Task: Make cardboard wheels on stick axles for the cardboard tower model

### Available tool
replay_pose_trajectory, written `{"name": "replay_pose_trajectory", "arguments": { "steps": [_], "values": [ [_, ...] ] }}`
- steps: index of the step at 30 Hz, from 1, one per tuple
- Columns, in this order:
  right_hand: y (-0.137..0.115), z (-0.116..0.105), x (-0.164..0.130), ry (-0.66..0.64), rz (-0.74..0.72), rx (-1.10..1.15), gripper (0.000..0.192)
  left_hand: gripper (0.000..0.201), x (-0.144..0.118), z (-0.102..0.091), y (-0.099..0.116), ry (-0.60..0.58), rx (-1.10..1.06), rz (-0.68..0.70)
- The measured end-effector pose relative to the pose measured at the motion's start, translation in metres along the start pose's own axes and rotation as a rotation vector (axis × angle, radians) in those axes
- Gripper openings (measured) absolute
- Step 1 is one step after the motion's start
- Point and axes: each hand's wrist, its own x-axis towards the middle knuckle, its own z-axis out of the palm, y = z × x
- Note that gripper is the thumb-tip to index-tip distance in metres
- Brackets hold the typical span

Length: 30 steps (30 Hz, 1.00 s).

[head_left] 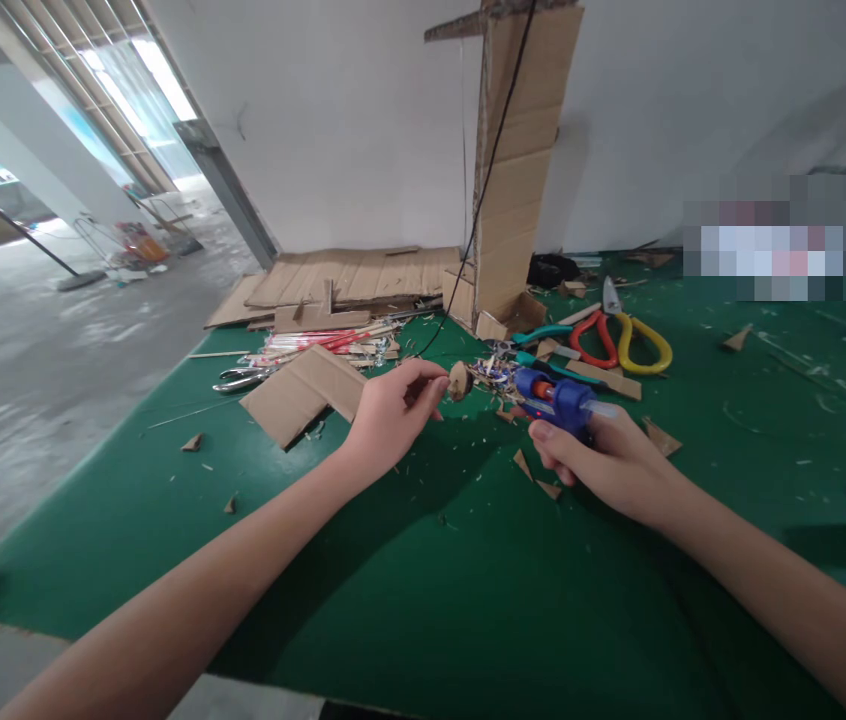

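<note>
Right hand [607, 460] around unlabelled glue gun [562, 398]

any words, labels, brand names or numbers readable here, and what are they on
None can be read.
Blue glue gun in the right hand: no label legible.
Red-and-white sticks on the green table: markings too small to read.
Small cardboard piece in the left hand: no print visible.
</note>
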Motion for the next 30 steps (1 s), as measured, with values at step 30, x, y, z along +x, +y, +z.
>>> {"name": "replay_pose_trajectory", "arguments": {
  "steps": [30],
  "values": [
    [-0.021, 0.020, 0.002, -0.018, 0.297, 0.850, 0.029, 0.037, -0.006, 0.003, -0.002, 0.082, 0.441, 0.345]
  ]
}}
